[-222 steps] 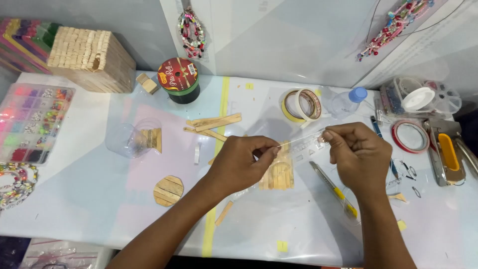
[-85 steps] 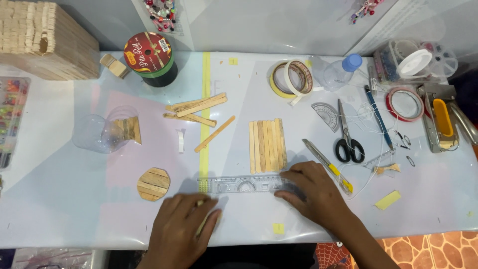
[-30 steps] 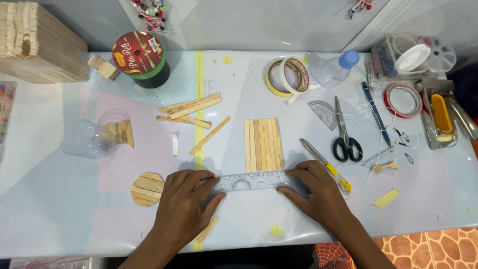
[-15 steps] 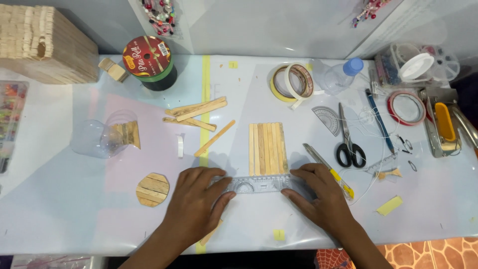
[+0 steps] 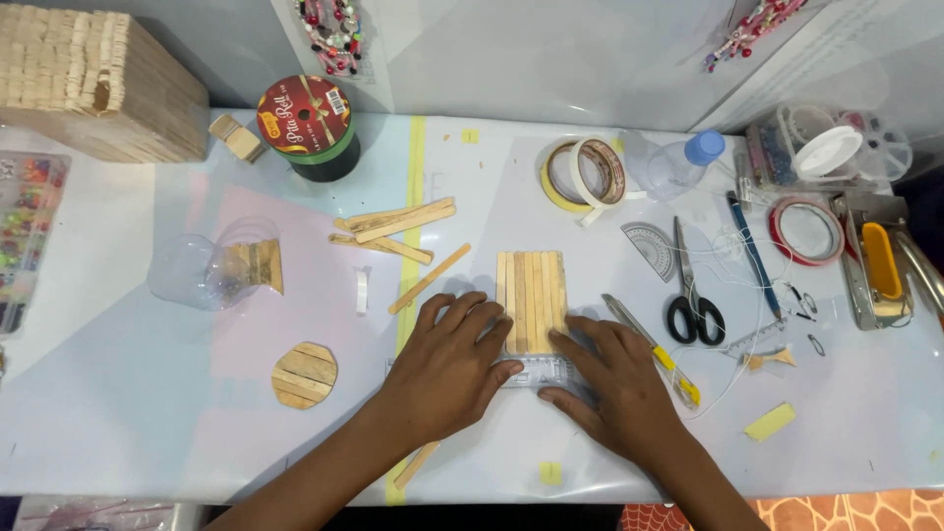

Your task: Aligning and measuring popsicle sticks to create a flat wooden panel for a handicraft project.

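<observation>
Both hands lie flat, fingers spread, near the middle of the counter's (image 5: 128,433) front edge: the left hand (image 5: 450,369) and the right hand (image 5: 612,385) press down on a clear plastic ruler (image 5: 536,371) that shows only between them, gripping nothing. Their fingertips touch the near end of a flat panel of pale wooden sticks (image 5: 531,298) laid side by side. Loose wooden sticks (image 5: 393,228) lie scattered toward the back left, and a round disc of glued sticks (image 5: 305,375) sits near the front left. A yellow-handled cutter (image 5: 657,354) lies just right of the right hand, with black-handled scissors (image 5: 691,295) and a clear protractor (image 5: 651,250) beyond. Glossy rolls of tape (image 5: 582,173) stand toward the back edge.
</observation>
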